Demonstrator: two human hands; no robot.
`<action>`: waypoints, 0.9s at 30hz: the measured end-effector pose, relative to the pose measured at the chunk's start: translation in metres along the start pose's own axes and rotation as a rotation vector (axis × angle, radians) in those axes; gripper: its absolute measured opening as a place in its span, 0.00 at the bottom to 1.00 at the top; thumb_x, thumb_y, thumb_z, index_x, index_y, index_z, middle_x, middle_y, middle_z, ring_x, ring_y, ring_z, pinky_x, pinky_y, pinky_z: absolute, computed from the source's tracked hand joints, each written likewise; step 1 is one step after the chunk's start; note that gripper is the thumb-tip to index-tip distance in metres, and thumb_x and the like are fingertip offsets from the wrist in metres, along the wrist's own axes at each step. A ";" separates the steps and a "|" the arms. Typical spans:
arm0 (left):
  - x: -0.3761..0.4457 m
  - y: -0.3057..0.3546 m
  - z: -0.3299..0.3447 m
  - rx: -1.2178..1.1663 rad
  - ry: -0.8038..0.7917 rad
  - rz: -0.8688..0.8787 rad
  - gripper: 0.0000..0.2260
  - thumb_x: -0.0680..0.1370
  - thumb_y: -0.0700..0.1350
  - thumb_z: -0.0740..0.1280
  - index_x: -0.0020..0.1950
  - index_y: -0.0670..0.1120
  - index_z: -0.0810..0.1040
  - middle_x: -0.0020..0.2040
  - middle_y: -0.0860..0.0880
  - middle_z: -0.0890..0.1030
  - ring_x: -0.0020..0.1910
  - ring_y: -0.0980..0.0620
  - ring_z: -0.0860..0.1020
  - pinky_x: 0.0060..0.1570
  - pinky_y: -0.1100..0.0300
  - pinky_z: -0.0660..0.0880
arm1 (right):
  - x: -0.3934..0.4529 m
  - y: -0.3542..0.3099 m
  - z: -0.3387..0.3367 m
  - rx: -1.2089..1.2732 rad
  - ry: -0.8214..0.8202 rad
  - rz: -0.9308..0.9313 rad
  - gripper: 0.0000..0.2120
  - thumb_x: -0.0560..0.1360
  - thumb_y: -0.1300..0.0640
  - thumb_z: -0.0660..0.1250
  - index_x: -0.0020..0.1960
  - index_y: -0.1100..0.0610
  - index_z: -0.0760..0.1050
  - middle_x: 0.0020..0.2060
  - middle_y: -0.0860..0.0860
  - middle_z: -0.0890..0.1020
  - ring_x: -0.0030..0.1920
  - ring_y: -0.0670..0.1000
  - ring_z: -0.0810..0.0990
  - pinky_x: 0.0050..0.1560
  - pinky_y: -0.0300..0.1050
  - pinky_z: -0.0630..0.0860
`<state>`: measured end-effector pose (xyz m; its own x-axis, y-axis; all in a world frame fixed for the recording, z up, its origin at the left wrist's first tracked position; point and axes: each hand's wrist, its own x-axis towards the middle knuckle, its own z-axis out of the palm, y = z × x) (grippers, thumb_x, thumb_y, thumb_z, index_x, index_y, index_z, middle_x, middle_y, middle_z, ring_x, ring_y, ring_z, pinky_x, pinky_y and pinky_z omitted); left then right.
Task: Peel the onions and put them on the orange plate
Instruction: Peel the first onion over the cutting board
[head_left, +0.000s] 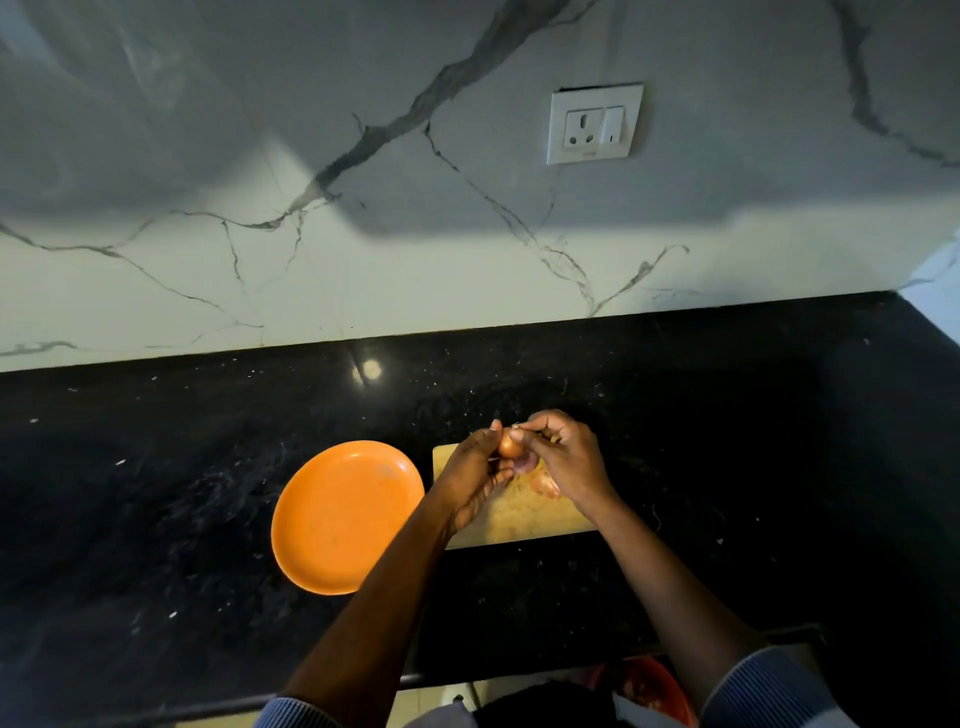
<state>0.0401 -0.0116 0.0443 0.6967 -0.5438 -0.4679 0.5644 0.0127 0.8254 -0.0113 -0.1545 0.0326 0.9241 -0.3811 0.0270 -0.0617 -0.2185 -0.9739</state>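
On the left of the black worktop I find the orange plate bare: no peeled onion lies on it, so I judge the placing step not yet begun for any onion. Just right of the plate sits a pale chopping board, its left edge close beside the plate rim.

Above the board, my left hand has its grip closed round a small onion, which I hold raised between fingers and thumb. The onion shows brown skin, so I judge peeling to be in progress, not finished.

Next across, my right hand meets the onion from the right; its grip pinches at the onion's top, apparently on a strip of skin, though the strip is too small to confirm. Under this hand, on the board, lie pinkish-orange pieces; whether further onions or peelings, I cannot tell.

Remaining work: complete the peel, then transfer leftward to the plate.
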 end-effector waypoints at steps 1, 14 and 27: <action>-0.001 0.002 0.001 -0.002 0.007 -0.010 0.16 0.85 0.52 0.57 0.52 0.42 0.79 0.37 0.48 0.83 0.33 0.56 0.78 0.37 0.64 0.76 | 0.000 0.000 0.001 -0.016 0.006 -0.007 0.02 0.75 0.60 0.75 0.46 0.57 0.82 0.44 0.47 0.84 0.40 0.39 0.83 0.39 0.30 0.76; -0.002 0.006 -0.009 0.366 0.026 0.193 0.10 0.84 0.50 0.62 0.59 0.48 0.80 0.49 0.51 0.85 0.46 0.57 0.82 0.45 0.63 0.79 | 0.006 0.001 -0.006 -0.098 0.098 0.003 0.06 0.77 0.51 0.73 0.47 0.53 0.82 0.41 0.46 0.85 0.44 0.43 0.83 0.44 0.37 0.77; 0.000 0.010 -0.025 0.407 0.006 0.273 0.15 0.76 0.46 0.74 0.61 0.45 0.82 0.54 0.45 0.86 0.56 0.46 0.83 0.60 0.51 0.78 | 0.011 -0.006 -0.016 0.137 -0.146 0.095 0.07 0.77 0.57 0.73 0.54 0.55 0.84 0.49 0.49 0.87 0.53 0.46 0.85 0.50 0.36 0.78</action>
<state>0.0569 0.0097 0.0447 0.7980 -0.5618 -0.2183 0.1426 -0.1760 0.9740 -0.0071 -0.1718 0.0425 0.9620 -0.2581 -0.0893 -0.1082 -0.0597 -0.9923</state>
